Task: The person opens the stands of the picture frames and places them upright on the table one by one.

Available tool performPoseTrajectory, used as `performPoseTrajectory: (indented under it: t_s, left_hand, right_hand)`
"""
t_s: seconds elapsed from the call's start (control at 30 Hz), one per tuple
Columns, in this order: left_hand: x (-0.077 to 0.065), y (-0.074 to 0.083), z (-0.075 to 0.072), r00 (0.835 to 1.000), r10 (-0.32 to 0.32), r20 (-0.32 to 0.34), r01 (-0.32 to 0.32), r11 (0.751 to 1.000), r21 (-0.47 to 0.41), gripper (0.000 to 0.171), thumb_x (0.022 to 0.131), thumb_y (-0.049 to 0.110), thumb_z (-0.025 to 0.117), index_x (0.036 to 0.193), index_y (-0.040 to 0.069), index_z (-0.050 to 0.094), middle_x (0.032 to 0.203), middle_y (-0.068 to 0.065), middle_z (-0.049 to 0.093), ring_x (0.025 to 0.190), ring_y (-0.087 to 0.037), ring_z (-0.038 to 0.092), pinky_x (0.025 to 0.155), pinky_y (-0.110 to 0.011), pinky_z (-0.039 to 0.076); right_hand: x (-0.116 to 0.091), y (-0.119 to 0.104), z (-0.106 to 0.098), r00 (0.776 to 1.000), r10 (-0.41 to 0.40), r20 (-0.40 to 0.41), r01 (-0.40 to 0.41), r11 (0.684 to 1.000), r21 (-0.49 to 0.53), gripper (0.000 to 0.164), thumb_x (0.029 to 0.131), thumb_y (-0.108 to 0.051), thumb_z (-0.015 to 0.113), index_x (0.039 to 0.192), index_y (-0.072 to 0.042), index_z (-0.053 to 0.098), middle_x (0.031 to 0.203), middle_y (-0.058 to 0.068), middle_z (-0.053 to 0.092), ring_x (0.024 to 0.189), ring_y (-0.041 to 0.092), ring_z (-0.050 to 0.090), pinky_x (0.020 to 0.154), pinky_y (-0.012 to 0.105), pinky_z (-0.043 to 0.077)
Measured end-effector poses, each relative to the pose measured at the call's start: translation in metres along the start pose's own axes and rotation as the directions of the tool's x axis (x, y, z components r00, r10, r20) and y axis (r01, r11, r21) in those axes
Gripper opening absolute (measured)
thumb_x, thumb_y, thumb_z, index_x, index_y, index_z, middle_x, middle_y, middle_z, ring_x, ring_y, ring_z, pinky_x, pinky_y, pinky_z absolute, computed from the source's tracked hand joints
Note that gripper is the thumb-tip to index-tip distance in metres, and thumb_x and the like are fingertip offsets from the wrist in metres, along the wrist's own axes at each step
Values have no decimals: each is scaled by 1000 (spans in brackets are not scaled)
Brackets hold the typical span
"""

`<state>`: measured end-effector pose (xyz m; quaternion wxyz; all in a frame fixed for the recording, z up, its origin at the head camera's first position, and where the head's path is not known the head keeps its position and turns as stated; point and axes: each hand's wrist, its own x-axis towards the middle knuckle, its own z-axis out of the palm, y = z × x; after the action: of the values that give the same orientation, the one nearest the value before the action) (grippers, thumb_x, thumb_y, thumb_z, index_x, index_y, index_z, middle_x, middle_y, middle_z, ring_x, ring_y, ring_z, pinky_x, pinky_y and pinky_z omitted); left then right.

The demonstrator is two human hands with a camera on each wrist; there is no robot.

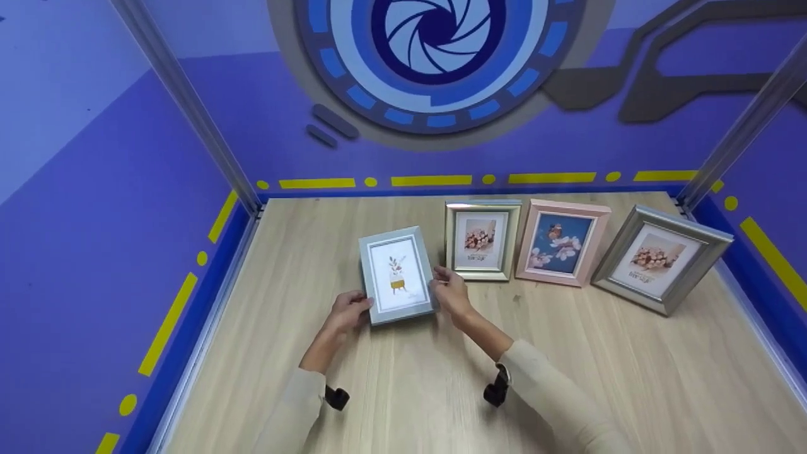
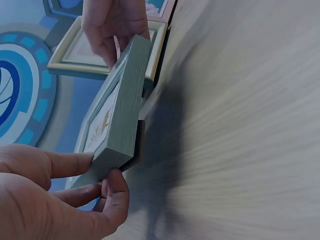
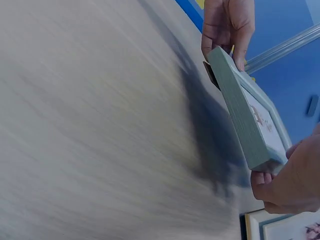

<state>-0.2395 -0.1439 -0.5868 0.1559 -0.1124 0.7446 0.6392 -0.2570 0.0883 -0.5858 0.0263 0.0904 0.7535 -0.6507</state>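
Note:
A pale grey-green picture frame (image 1: 397, 271) with a drawing of a plant in a yellow pot faces up toward the head camera. My left hand (image 1: 345, 315) pinches its lower left edge, thumb on the front and fingers behind, as the left wrist view shows. On the opposite side, my right hand (image 1: 452, 295) grips the right edge. Both wrist views show the frame (image 2: 127, 107) tilted over the tabletop, its shadow falling below. A dark piece of backing (image 2: 139, 142) sticks out behind it.
To the right stand a gold frame (image 1: 451, 243) with a bouquet picture, a pink frame (image 1: 523, 252) with blossoms, and a silver frame (image 1: 684, 293) turned at an angle. The gold one is close beside my right hand. Purple walls (image 1: 208, 120) enclose the wooden table (image 1: 284, 252).

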Motion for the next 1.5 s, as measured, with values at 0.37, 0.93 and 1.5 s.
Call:
performPoseTrajectory:
  t_s: [0.37,0.93,1.5]
  left_hand:
    - [-24,13,11,991,120,-66,-121,992,-16,38,94,2,67,130,-9,62,112,-14,63,98,-18,58,93,-38,56]
    - [-57,51,56,907,420,-18,-416,903,109,35,86,8,80,116,-7,70,107,-21,69,96,-21,63,81,-24,52]
    - [-70,79,109,807,521,279,-566,817,111,39,90,25,78,121,7,60,120,-12,64,113,-28,62,92,-36,57]
  right_hand:
    - [-7,-12,-26,996,-82,36,83,996,-21,38,95,-6,66,130,8,64,109,18,67,92,17,60,70,19,51]
    - [-22,-14,-72,994,-54,90,57,998,-33,46,100,-3,59,143,9,51,127,29,63,106,28,64,85,37,62]
    - [-18,1,-102,965,-9,264,-36,986,163,45,105,-7,50,145,13,40,128,17,63,100,10,65,85,34,61]
